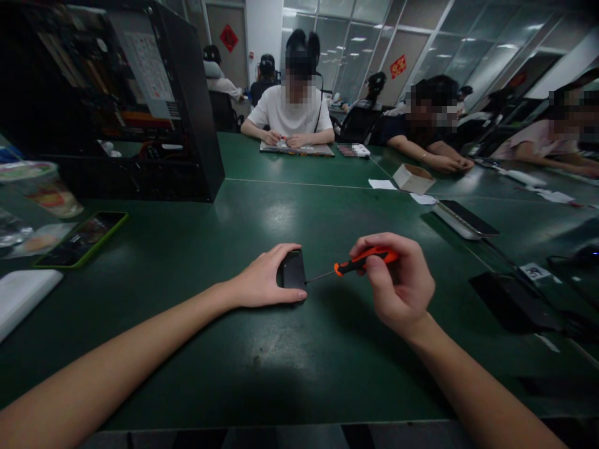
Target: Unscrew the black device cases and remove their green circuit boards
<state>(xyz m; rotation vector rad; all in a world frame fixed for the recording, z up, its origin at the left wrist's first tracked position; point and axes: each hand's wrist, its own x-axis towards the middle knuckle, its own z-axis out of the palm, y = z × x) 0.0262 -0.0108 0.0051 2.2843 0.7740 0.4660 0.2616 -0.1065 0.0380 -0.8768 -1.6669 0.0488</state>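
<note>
My left hand (264,277) is curled around a small black rectangular device (294,271) that lies on the green table (262,362). Its thumb runs along the device's near edge and its fingers cover the far side. My right hand (397,284) grips a screwdriver with an orange and black handle (362,262). The thin metal shaft points left and its tip touches the right edge of the black device.
A phone in a green case (82,240) and a white slab (23,296) lie at the left. A black open computer case (116,100) stands at the back left. A cardboard box (412,178), phones and black items lie to the right. Other people sit across the table.
</note>
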